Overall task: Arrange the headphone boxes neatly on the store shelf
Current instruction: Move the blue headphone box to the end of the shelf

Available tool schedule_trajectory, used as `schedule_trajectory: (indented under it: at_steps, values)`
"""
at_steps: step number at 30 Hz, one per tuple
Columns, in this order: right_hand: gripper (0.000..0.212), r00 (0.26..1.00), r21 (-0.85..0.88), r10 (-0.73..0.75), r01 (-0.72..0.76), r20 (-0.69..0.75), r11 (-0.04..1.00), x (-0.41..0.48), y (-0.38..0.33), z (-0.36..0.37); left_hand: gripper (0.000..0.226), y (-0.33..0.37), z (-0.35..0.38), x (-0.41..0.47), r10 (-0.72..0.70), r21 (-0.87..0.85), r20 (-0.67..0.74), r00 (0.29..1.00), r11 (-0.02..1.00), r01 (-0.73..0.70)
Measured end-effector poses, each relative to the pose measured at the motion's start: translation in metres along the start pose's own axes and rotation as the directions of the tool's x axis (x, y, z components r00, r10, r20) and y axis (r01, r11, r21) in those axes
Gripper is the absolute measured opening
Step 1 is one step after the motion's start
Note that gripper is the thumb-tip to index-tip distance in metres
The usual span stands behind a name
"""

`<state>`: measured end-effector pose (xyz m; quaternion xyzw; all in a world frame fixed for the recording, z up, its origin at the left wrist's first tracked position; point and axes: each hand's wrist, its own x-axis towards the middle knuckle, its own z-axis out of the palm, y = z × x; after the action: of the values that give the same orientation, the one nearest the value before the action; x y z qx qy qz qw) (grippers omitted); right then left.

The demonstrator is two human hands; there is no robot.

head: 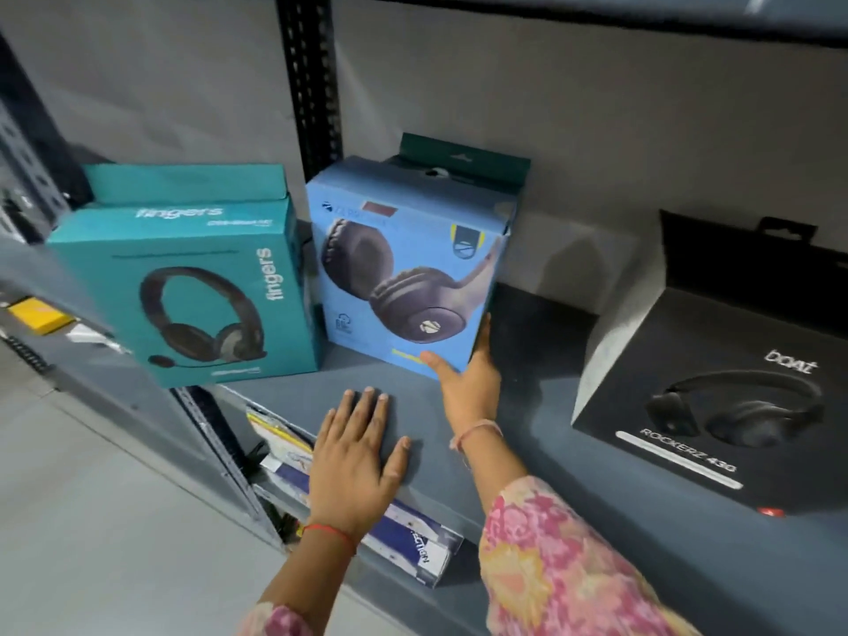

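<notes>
Three headphone boxes stand on the grey shelf (514,433). A teal box (192,277) is at the left, with another teal box behind it. The light blue box (408,263) stands in the middle, turned slightly, with a dark green box behind it. A black box (716,397) is at the right. My right hand (468,374) grips the blue box at its lower right corner, thumb on the front, fingers along the side. My left hand (358,447) lies flat on the shelf's front edge, fingers spread, holding nothing.
A black perforated upright (312,80) rises behind the boxes, against a grey back wall. The shelf below holds several flat packages (413,539). Another shelving unit with a yellow item (39,314) is at the far left. Bare shelf shows between the blue and black boxes.
</notes>
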<state>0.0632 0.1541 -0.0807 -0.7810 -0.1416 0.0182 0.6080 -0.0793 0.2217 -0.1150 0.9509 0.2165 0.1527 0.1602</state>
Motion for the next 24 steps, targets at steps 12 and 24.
schedule_trajectory:
  at_steps: [12, 24]
  values:
    - [0.020, 0.986, 0.055, 0.154, -0.158, 0.059, 0.986, -0.105, -0.027, -0.120, 0.108, 0.015, -0.071, -0.020, -0.103, -0.942, 0.207, 0.973, 0.249, 0.227]
    - [0.016, 0.988, -0.018, 0.124, -0.123, 0.093, 0.992, -0.157, -0.055, -0.165, 0.058, 0.045, -0.095, -0.084, -0.048, -0.956, 0.168, 0.985, 0.236, 0.175]
